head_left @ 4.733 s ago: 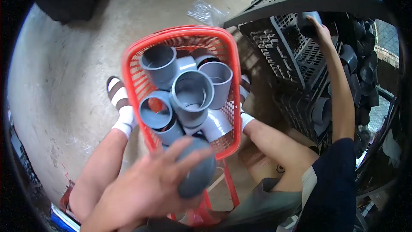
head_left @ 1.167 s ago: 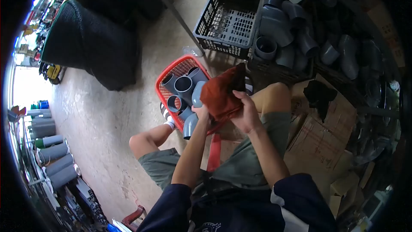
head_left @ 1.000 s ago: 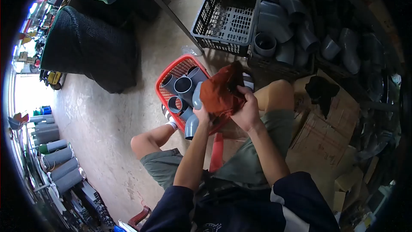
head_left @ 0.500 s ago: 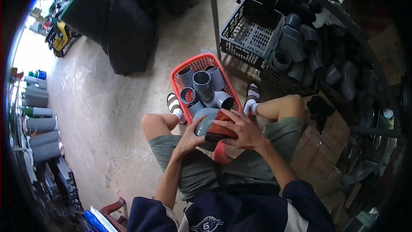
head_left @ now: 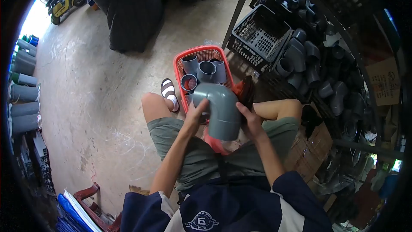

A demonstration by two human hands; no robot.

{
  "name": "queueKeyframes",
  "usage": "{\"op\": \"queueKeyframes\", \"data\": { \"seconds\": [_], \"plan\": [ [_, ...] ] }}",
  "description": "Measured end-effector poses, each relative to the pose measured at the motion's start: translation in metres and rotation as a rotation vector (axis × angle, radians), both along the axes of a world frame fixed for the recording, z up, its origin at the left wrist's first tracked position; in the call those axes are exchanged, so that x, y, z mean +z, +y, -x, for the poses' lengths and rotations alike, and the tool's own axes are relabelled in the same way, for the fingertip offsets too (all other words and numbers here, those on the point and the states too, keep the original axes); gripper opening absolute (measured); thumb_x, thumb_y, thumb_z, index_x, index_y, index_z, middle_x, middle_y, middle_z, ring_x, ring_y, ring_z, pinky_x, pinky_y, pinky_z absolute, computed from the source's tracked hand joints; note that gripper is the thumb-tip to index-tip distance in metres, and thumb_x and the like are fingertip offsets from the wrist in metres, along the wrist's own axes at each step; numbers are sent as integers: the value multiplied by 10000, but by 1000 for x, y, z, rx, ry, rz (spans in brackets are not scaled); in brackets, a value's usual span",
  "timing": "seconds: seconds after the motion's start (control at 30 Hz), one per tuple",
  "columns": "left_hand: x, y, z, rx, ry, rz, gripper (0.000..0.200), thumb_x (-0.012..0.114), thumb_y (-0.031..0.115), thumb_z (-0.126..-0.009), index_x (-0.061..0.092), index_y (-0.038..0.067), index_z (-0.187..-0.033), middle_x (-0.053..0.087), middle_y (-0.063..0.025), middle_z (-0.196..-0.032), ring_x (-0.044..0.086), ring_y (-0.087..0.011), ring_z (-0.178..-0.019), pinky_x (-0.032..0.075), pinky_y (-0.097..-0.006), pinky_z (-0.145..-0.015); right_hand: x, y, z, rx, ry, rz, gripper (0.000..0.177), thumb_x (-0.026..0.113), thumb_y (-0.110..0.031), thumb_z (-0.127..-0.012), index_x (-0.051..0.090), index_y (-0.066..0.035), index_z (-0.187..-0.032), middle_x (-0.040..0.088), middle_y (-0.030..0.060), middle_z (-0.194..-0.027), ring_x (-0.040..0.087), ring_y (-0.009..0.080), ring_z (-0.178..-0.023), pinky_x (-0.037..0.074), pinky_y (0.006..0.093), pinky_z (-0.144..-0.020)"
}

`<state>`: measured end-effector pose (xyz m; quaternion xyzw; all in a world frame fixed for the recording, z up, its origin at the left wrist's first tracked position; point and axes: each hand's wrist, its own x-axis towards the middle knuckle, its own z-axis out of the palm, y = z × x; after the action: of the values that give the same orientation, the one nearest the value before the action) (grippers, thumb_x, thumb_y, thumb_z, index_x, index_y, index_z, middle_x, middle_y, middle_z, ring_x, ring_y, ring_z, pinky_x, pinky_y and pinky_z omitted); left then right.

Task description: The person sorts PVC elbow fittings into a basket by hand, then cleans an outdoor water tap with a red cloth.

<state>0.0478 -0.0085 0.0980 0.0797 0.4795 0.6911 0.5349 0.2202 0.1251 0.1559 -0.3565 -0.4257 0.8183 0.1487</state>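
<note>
A grey plastic pipe elbow [head_left: 224,114] is held up above my lap, its bend toward the upper left and one end pointing down. My left hand [head_left: 195,118] grips its left side with the thumb on the outside. On the other side my right hand [head_left: 252,120] is closed round a red and dark cloth-like piece [head_left: 243,91], its thumb beside the elbow's right edge. Its fingers are mostly hidden. Just beyond, between my feet, a red plastic basket [head_left: 177,66] holds several grey pipe fittings [head_left: 207,71].
A black crate [head_left: 260,32] stands at the upper right, beside a heap of grey fittings [head_left: 296,56]. A metal post [head_left: 237,10] rises close to the basket. Flattened cardboard [head_left: 311,150] lies to my right. Dark covered bulk [head_left: 133,17] stands ahead; grey pipes [head_left: 25,109] are stacked at left.
The elbow has turned and now shows its full bend. The cloth-like piece has moved off its front to the upper right with my right hand. The view has shifted slightly.
</note>
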Motion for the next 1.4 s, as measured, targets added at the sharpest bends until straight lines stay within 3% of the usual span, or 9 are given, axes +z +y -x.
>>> {"op": "queueKeyframes", "data": {
  "seconds": [0.13, 0.27, 0.3, 0.67, 0.8, 0.87, 1.0, 1.17, 1.4],
  "plan": [
    [22, 8, 5, 195, -334, -153, 623, 602, 497, -973, 506, 19, -1361, 618, -129, -1285, 646, -239, -1119, 557, -369, -917, 22, -21, 40, 6, 14, -417, 464, 630, -255, -1004, 543, 24, -1365, 617, 82, -1280, 564, 175, -1204, 421, 285, -1030],
    [-2, 2, 16, 468, -303, -96, 559, 601, 454, -989, 540, 1, -1310, 645, -134, -1224, 652, -240, -1090, 537, -393, -969, 25, -60, 36, 246, -57, -1201, 667, 760, -245, -886, 478, -128, -1479, 325, 216, -1570, 332, 390, -1458, 319, 474, -1170],
    [-9, -1, 27, 490, -323, -95, 545, 602, 445, -991, 545, 4, -1307, 651, -132, -1209, 659, -241, -1069, 536, -391, -970, 13, -73, 27, 428, -136, -1303, 823, 815, -312, -815, 411, -237, -1527, 156, 232, -1626, 146, 505, -1496, 245, 580, -1197],
    [2, -10, 26, 354, 296, 62, 441, 719, 382, -938, 663, -35, -1068, 692, -63, -944, 632, -137, -831, 495, -281, -743, 10, -28, 72, 207, -328, -1395, 732, 628, -511, -942, 369, -187, -1545, 305, 271, -1552, 342, 536, -1385, 358, 582, -1111],
    [2, -23, 22, -6, 642, 112, 324, 723, 284, -934, 686, -13, -1058, 662, -13, -872, 597, -118, -798, 488, -280, -748, 21, 10, 92, 385, -329, -1001, 679, 587, -513, -969, 437, -110, -1493, 464, 268, -1459, 503, 441, -1298, 417, 461, -1081],
    [10, -25, 7, -47, 451, -19, 284, 738, 237, -918, 687, -24, -1019, 645, -10, -903, 586, -104, -824, 472, -269, -752, 44, 32, 104, 768, -449, -635, 660, 569, -513, -980, 467, -77, -1465, 519, 261, -1416, 563, 404, -1246, 444, 412, -1055],
    [-2, -25, 14, 272, 328, -94, 212, 717, 189, -939, 698, -21, -952, 613, -8, -987, 561, -54, -869, 428, -230, -735, 16, 2, 102, 401, -35, -892, 637, 637, -425, -954, 476, -67, -1455, 502, 243, -1447, 548, 368, -1293, 453, 403, -1045],
    [4, -27, 19, 314, 35, -135, 187, 699, 174, -959, 684, -5, -1013, 635, -13, -985, 591, -73, -870, 460, -237, -779, 9, -28, 76, 261, -157, -1002, 712, 655, -438, -937, 423, -63, -1495, 417, 277, -1507, 488, 450, -1334, 437, 452, -1070],
    [-2, -33, 16, 269, 5, -194, 343, 548, 308, -1034, 647, 5, -1160, 676, -95, -1168, 641, -231, -1079, 486, -392, -975, 1, -23, 40, 51, -354, -664, 538, 605, -466, -972, 629, 33, -1172, 672, 307, -1039, 670, 442, -1007, 517, 487, -850]
  ]
}}
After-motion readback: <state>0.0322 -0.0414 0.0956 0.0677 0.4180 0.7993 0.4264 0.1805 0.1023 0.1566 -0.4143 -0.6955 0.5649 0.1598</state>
